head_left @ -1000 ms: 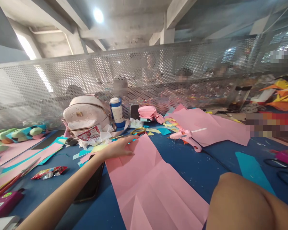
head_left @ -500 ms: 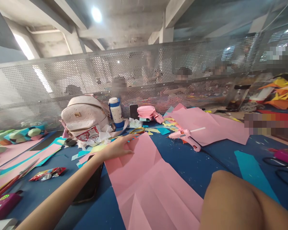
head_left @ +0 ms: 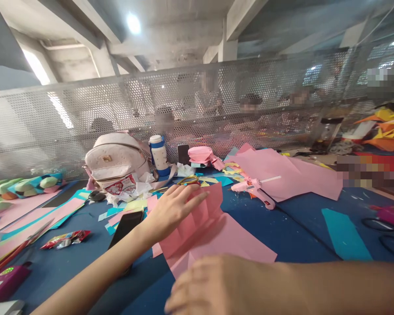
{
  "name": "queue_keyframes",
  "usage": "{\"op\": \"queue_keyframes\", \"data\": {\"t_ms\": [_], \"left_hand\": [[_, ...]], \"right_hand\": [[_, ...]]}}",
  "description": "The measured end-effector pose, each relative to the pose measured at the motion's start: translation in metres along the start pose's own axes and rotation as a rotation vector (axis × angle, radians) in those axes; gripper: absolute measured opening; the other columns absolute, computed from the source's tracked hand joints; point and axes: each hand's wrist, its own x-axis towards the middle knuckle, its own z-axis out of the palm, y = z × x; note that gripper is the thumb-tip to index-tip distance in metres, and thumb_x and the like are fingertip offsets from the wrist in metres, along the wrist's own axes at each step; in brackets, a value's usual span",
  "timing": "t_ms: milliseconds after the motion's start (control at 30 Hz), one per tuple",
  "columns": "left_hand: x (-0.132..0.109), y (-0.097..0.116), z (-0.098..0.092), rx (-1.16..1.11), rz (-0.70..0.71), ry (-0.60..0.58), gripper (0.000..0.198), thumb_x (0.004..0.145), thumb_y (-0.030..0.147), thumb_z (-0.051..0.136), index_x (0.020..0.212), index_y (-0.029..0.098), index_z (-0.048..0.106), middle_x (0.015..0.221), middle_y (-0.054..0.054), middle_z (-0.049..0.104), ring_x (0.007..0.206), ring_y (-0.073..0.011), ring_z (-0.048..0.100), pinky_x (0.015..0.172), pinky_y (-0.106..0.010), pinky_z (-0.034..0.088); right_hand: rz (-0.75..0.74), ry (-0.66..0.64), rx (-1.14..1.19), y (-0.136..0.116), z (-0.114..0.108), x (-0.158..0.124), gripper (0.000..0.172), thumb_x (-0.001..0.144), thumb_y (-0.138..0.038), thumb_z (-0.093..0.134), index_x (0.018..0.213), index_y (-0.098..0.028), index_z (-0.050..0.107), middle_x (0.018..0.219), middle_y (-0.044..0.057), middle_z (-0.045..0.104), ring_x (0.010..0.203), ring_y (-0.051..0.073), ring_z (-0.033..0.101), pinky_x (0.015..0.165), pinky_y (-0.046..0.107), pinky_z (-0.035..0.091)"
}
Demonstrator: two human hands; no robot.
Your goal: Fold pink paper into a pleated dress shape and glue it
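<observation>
A sheet of pink paper [head_left: 230, 243] with creases across it lies on the blue table in front of me. My left hand [head_left: 174, 210] is closed on its far part, fingers bent over the raised, buckled edge. Low in the view, my right hand [head_left: 206, 286] passes over the near edge of the sheet, fingers bent and smeared by motion. Whether it grips the paper is hidden. Beyond the sheet, to the right, lies a pink glue gun [head_left: 252, 189] with its cord running toward me. A black phone [head_left: 126, 225] lies partly under my left forearm.
A pale backpack [head_left: 118, 159], a white-and-blue bottle [head_left: 159, 155] and a pink paper piece [head_left: 202, 155] stand along the perforated metal screen [head_left: 124, 105]. More pink paper [head_left: 292, 173] lies at back right, a blue strip [head_left: 344, 234] at right. A snack wrapper [head_left: 65, 239] sits left.
The far end of the pink paper has lifted and buckled under my left hand, and its near edge has come into view. My right hand has swung in from the right to the paper.
</observation>
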Motion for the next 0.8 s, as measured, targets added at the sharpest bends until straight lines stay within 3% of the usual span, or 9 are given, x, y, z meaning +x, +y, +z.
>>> {"op": "queue_keyframes", "data": {"t_ms": [67, 233, 367, 433, 667, 800], "left_hand": [[0.000, 0.005, -0.001, 0.057, 0.057, 0.015, 0.045, 0.095, 0.007, 0.039, 0.139, 0.018, 0.046, 0.141, -0.016, 0.047, 0.115, -0.0271, 0.054, 0.090, -0.041, 0.047], [0.001, 0.008, 0.000, 0.070, 0.093, 0.086, 0.038, 0.095, 0.008, 0.043, 0.130, 0.015, 0.054, 0.143, -0.019, 0.044, 0.118, -0.0297, 0.052, 0.094, -0.045, 0.046], [-0.006, 0.014, 0.005, 0.053, 0.095, 0.164, 0.031, 0.095, 0.009, 0.045, 0.123, 0.015, 0.059, 0.143, -0.018, 0.046, 0.132, -0.0314, 0.041, 0.105, -0.049, 0.039], [-0.014, 0.021, 0.011, 0.043, 0.090, 0.152, 0.028, 0.096, 0.011, 0.045, 0.119, 0.014, 0.060, 0.139, -0.016, 0.052, 0.129, -0.0293, 0.046, 0.107, -0.049, 0.039], [-0.045, 0.054, 0.037, -0.213, 0.036, 0.005, 0.027, 0.091, 0.012, 0.050, 0.116, 0.010, 0.061, 0.119, -0.012, 0.066, 0.110, -0.0239, 0.062, 0.096, -0.039, 0.052], [-0.049, 0.060, 0.040, -0.291, -0.014, -0.019, 0.030, 0.092, 0.010, 0.048, 0.120, 0.012, 0.059, 0.118, -0.010, 0.067, 0.108, -0.0206, 0.063, 0.095, -0.033, 0.052]], "right_hand": [[0.109, 0.017, -0.027, 0.016, -0.001, -0.016, 0.047, 0.100, -0.028, 0.042, 0.143, -0.008, 0.041, 0.141, 0.019, 0.050, 0.133, 0.027, 0.044, 0.114, 0.043, 0.032], [0.264, -0.088, 0.066, 0.039, 0.006, -0.046, 0.069, 0.095, -0.031, 0.051, 0.153, -0.015, 0.018, 0.155, 0.015, 0.025, 0.145, 0.027, 0.021, 0.119, 0.046, 0.021], [0.310, -0.112, 0.116, 0.042, 0.008, -0.051, 0.071, 0.096, -0.036, 0.051, 0.154, -0.018, 0.014, 0.157, 0.014, 0.019, 0.146, 0.027, 0.015, 0.120, 0.048, 0.016], [0.331, -0.098, 0.108, 0.042, 0.010, -0.052, 0.073, 0.094, -0.039, 0.053, 0.154, -0.018, 0.015, 0.157, 0.014, 0.018, 0.146, 0.028, 0.014, 0.120, 0.049, 0.015], [0.377, -0.075, 0.057, 0.046, 0.010, -0.057, 0.071, 0.093, -0.042, 0.053, 0.151, -0.011, 0.026, 0.152, 0.018, 0.030, 0.142, 0.031, 0.026, 0.118, 0.048, 0.023], [0.443, -0.023, -0.021, 0.058, 0.007, -0.062, 0.055, 0.096, -0.039, 0.049, 0.144, -0.014, 0.042, 0.144, 0.012, 0.048, 0.135, 0.029, 0.042, 0.114, 0.047, 0.032]]}}
